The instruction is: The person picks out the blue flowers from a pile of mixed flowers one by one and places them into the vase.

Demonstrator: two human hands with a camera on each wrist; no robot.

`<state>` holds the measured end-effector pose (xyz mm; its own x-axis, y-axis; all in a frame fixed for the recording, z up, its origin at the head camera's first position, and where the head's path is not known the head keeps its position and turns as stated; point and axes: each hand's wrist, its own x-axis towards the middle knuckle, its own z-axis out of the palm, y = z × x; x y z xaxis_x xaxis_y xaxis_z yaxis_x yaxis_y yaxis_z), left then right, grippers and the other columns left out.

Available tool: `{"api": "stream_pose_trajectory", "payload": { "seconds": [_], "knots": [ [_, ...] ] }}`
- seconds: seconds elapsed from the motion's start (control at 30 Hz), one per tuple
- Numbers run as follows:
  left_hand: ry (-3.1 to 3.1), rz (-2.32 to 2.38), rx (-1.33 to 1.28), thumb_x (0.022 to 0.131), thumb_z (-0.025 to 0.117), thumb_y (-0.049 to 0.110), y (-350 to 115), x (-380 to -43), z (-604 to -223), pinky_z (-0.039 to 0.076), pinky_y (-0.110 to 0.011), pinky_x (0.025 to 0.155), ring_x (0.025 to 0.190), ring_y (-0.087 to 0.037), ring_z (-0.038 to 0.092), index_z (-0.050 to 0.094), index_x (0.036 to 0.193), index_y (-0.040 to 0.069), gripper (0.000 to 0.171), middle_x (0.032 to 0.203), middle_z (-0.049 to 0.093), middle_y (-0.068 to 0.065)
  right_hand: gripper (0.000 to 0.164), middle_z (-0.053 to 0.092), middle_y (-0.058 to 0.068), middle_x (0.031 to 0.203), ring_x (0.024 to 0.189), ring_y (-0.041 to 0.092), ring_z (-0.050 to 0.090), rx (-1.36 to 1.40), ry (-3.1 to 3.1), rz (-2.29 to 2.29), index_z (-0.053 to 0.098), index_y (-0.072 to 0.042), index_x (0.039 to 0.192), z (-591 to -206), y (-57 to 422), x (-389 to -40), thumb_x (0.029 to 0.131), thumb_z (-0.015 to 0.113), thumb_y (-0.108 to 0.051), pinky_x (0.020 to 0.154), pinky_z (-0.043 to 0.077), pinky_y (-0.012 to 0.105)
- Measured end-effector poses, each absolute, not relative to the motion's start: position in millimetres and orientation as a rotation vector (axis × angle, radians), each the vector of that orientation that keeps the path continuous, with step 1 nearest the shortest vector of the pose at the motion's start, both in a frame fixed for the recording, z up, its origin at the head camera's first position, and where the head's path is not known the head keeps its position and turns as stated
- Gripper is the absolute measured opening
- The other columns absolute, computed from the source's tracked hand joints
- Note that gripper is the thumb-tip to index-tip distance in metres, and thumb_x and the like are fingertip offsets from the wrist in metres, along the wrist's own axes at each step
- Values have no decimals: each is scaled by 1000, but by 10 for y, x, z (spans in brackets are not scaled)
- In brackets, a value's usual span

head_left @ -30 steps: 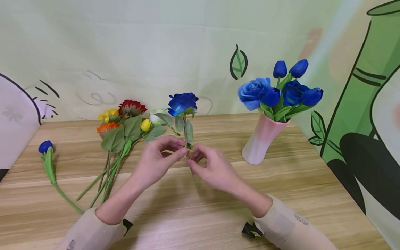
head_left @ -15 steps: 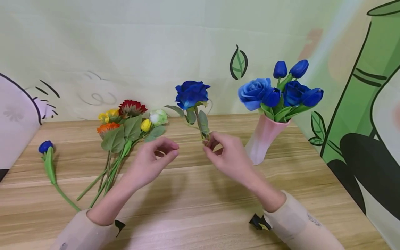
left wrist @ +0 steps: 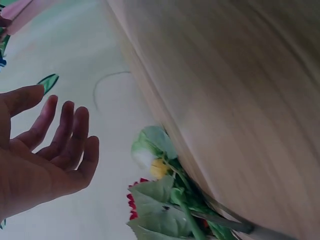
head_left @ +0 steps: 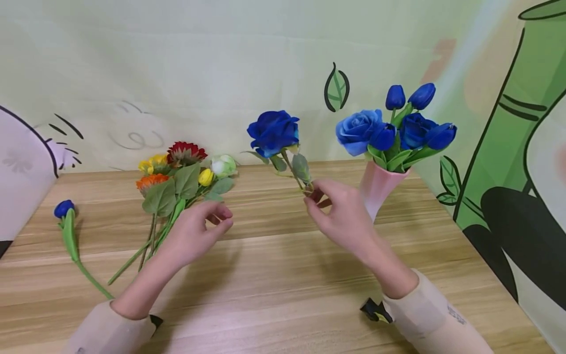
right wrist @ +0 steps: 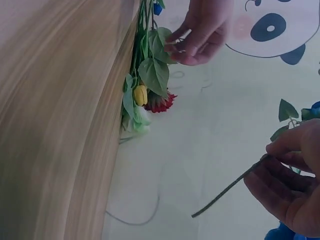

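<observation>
My right hand (head_left: 342, 214) pinches the stem of a blue rose (head_left: 273, 132) between thumb and fingers, with the bloom tilted up to the left. In the right wrist view the bare lower stem (right wrist: 227, 192) sticks out past the fingertips. My left hand (head_left: 194, 233) holds nothing; its fingers are loosely bent, above the table near the pile of flowers. Behind the right hand stands a pink and white vase (head_left: 381, 187) with blue roses (head_left: 360, 130) and blue tulips (head_left: 422, 96) in it. The hand hides part of the vase.
On the table (head_left: 265, 295) at left lies a pile with a red flower (head_left: 185, 153), an orange flower (head_left: 152, 182), a yellow tulip (head_left: 206, 177) and a white-green flower (head_left: 223, 166). A single blue tulip (head_left: 65, 209) lies farther left. A printed backdrop (head_left: 221, 73) stands behind.
The left hand has let go of the rose and drawn back to the left. The right hand has carried the rose to the right, toward the vase, and the stem has tilted.
</observation>
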<state>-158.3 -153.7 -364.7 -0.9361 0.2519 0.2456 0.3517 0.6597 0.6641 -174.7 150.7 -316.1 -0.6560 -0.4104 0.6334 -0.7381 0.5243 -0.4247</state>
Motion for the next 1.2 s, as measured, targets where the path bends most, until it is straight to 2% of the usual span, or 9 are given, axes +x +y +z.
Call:
{"api": "stream_pose_trajectory", "payload": {
  "seconds": [0.33,0.53,0.9,1.2],
  "knots": [
    [-2841,-1140,-466,98,70,16,-1656,-1616,-3698,54,-50,85,99,-31,66,72,108,4,16,105,71,-8,12,72,9,90,79,19,68,918,-2237,839,72,1,96,-3083,1579,-1721,86,74,7,71,60,36],
    [-2859,-1135,-471,99,70,16,-1692,-1624,-3707,55,-50,84,98,-31,66,72,109,3,17,107,72,-9,11,72,12,93,82,24,69,894,-2200,716,75,2,98,-3019,1591,-1673,87,77,4,70,57,36],
    [-2880,-1141,-502,99,69,17,-1677,-1625,-3693,55,-49,84,97,-30,66,71,111,1,19,107,71,-10,14,71,16,96,88,33,67,894,-2093,564,77,3,101,-2942,1602,-1644,87,76,8,79,55,44],
    [-2890,-1141,-503,100,69,17,-1667,-1626,-3701,55,-49,84,97,-29,66,71,111,1,20,107,71,-9,12,70,16,96,92,34,65,812,-2102,477,78,2,99,-2915,1652,-1656,89,74,9,84,55,47]
  ]
}}
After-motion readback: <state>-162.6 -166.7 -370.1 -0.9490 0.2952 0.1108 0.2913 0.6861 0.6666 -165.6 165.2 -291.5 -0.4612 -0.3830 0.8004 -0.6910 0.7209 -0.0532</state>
